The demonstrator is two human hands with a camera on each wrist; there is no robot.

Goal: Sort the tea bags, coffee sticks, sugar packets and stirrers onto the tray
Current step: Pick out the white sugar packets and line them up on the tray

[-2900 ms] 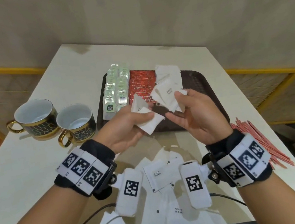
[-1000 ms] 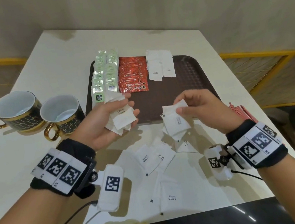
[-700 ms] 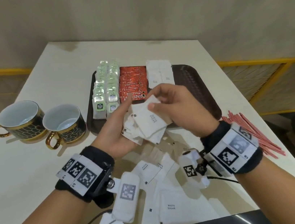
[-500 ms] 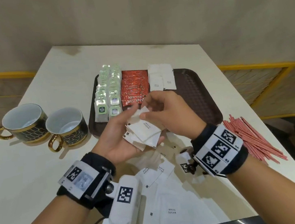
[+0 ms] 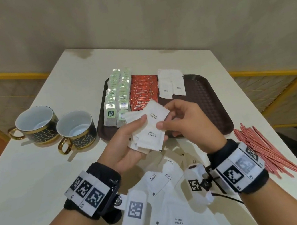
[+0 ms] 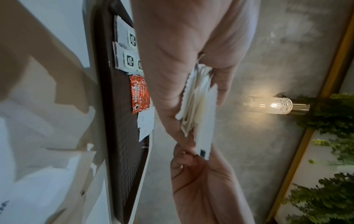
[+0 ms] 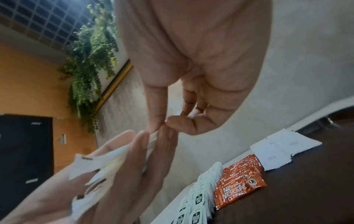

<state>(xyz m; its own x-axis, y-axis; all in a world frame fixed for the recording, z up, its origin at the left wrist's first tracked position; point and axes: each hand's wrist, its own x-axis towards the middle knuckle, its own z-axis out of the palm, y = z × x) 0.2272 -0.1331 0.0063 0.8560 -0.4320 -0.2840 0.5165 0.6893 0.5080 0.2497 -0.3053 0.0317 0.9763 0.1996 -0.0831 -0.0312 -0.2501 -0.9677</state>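
Note:
My left hand (image 5: 129,143) holds a fanned stack of white sugar packets (image 5: 147,131) above the tray's near edge, thumb pressed on top. My right hand (image 5: 181,121) pinches the right edge of the top packet between thumb and fingers; the right wrist view shows the same pinch (image 7: 162,125). The brown tray (image 5: 205,104) carries rows of green-labelled tea bags (image 5: 118,95), red coffee sticks (image 5: 143,92) and laid-out sugar packets (image 5: 171,84). More sugar packets (image 5: 167,195) lie loose on the table near me. Red stirrers (image 5: 262,151) lie in a pile right of the tray.
Two black-and-gold cups (image 5: 36,124) (image 5: 75,130) stand on the white table (image 5: 29,176) left of the tray. The tray's right half shows bare brown surface. A wall rises behind the table, and yellow railings run along both sides.
The right hand picked up packets from the table and brought them to the left hand's stack. Both hands now hold the stack together, a little higher and closer to the tray.

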